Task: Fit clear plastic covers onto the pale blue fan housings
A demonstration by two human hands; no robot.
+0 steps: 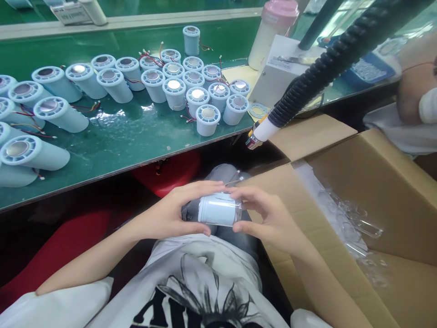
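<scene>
Over my lap lies a light blue cylinder (pixel 218 210) on its side, with thin wires at its top edge. Clear plastic (pixel 238 213) shows around its right end. My left hand (pixel 167 212) grips the cylinder from the left, fingers over the top and thumb along the lower side. At the other end, my right hand (pixel 269 218) pinches the clear plastic and cylinder between fingers and thumb. How far the plastic reaches along the cylinder is hard to tell. Similar blue cylinders (pixel 208 120) with silver round centres and thin wires stand on the green bench.
More blue cylinders (pixel 37 152) lie tilted on the bench (pixel 136 141) at left. An open cardboard box (pixel 392 191) with clear plastic pieces (pixel 365 223) sits at right. A black ribbed hose (pixel 307 86) hangs above it. A pink-lidded bottle (pixel 273 32) and another person's arm (pixel 414 91) are beyond.
</scene>
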